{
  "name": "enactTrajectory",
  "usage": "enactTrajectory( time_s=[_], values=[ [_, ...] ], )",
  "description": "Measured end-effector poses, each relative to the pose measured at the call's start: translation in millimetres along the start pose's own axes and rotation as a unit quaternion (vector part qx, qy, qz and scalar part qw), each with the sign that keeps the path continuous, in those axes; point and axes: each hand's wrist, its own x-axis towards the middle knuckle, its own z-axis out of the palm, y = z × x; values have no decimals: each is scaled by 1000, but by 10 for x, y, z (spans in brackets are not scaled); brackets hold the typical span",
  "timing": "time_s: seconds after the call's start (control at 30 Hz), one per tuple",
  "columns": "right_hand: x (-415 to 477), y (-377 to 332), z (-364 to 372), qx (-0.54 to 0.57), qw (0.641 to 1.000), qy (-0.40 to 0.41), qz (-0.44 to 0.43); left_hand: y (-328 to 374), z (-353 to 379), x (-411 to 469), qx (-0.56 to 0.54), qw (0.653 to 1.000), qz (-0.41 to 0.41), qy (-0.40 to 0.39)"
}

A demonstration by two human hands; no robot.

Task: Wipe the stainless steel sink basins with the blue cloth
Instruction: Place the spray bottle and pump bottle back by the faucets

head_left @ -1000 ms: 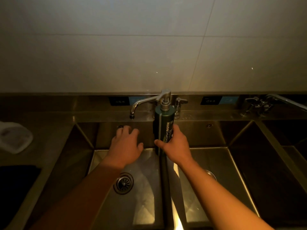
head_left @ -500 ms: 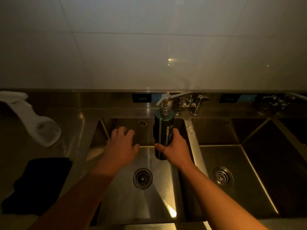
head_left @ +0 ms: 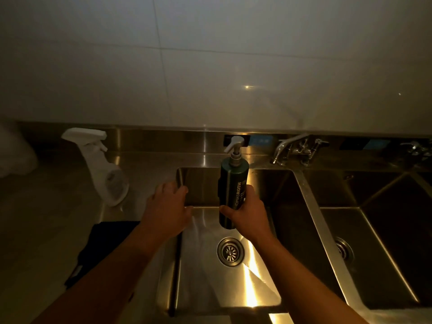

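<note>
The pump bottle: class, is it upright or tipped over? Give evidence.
Upright. The right hand grips the pump bottle low on its body, pump head on top, base down over the sink basin.

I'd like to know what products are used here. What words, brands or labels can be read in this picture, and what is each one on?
"OMASROTH": printed lengthwise on the dark green pump bottle. Its first letters are hidden by the right hand gripping it.
Too small to read: the finer print beside that name.
Too blurred to read: the black and blue plates at the back.
</note>
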Motion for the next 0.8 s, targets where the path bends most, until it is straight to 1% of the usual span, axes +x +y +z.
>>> enactTrajectory(
  time_s=[0.2, 0.33, 0.43, 0.8],
  values=[
    [114, -183, 333, 8, 999, -27, -30, -296, -90, -149, 12, 999, -37, 4],
    [135, -317, 618, 23, 998, -48, -32, -522, -128, -226, 5, 998, -59, -15],
    [149, -427, 865, 16, 998, -58, -24, -739, -132, -225, 26, 997, -68, -41],
    [258, -867, 1766, 32, 999, -8, 17, -1580, -14, 5, 14, 996, -26, -90]
  ],
)
